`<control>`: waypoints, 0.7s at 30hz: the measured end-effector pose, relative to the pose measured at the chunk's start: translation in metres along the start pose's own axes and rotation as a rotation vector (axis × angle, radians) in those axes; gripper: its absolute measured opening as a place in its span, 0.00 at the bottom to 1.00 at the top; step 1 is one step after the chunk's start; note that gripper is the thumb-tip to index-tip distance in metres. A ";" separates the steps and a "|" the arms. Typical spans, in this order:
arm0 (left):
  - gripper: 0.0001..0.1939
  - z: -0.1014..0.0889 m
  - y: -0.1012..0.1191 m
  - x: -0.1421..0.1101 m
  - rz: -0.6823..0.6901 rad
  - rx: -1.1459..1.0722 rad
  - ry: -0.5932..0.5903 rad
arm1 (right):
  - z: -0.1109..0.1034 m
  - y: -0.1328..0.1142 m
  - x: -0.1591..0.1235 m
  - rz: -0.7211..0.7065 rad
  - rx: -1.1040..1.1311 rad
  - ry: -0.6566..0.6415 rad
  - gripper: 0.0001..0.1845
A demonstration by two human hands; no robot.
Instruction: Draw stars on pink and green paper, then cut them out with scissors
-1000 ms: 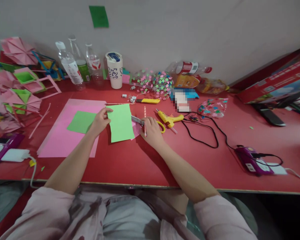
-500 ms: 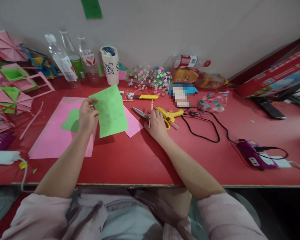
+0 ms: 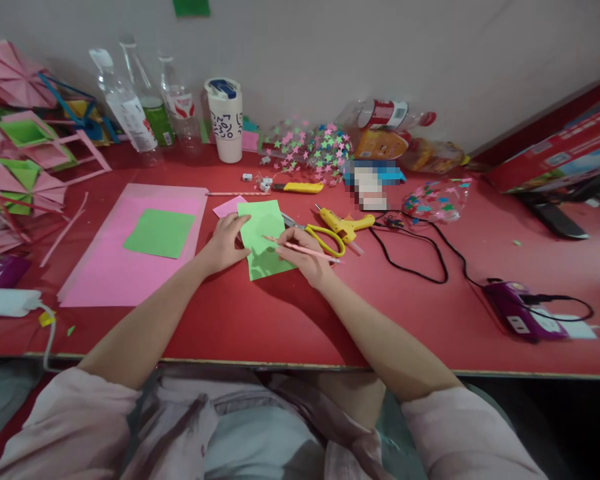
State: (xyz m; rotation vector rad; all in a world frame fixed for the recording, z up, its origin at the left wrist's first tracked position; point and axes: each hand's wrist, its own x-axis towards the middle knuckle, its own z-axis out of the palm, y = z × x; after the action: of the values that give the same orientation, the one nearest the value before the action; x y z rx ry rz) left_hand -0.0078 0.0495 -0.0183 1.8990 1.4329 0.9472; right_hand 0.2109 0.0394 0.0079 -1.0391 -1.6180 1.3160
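Observation:
My right hand (image 3: 305, 257) pinches a pink-striped pencil (image 3: 314, 252), its tip over the middle of a light green paper sheet (image 3: 267, 263). At the sheet's left edge, my left hand (image 3: 225, 247) holds it with thumb and fingers. Whether the sheet lies fully flat is hard to tell. Part of a pink sheet (image 3: 230, 207) shows behind it. Yellow-handled scissors (image 3: 330, 239) lie just beyond my right hand, their blades partly hidden. Left of my left hand, a green square (image 3: 160, 233) rests on large pink paper (image 3: 100, 267).
A yellow glue gun (image 3: 347, 223), a yellow cutter (image 3: 300, 188) and a second pencil (image 3: 237, 194) lie on the red table. Bottles (image 3: 125, 110) and a white tumbler (image 3: 225, 127) stand by the wall. A black cable runs to a purple power strip (image 3: 517, 310) at right.
The green sheet has come down and right from mid-air onto the table area, over the pink sheet. My right hand has lifted the pencil from beside the scissors and turned its tip towards the sheet.

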 end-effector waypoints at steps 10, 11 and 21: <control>0.46 -0.001 -0.014 -0.001 0.035 0.166 -0.148 | 0.013 0.006 -0.002 0.116 -0.048 -0.204 0.06; 0.46 0.000 -0.014 -0.002 0.040 0.153 -0.154 | 0.014 0.007 -0.002 0.092 -0.081 -0.200 0.05; 0.39 -0.001 -0.008 -0.002 -0.001 0.105 -0.240 | 0.020 0.009 0.001 0.018 -0.184 -0.178 0.05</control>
State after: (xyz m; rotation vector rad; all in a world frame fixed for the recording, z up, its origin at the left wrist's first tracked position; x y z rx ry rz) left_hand -0.0131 0.0500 -0.0246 2.0104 1.3623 0.6287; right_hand 0.1932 0.0345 -0.0035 -1.0718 -1.8963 1.3207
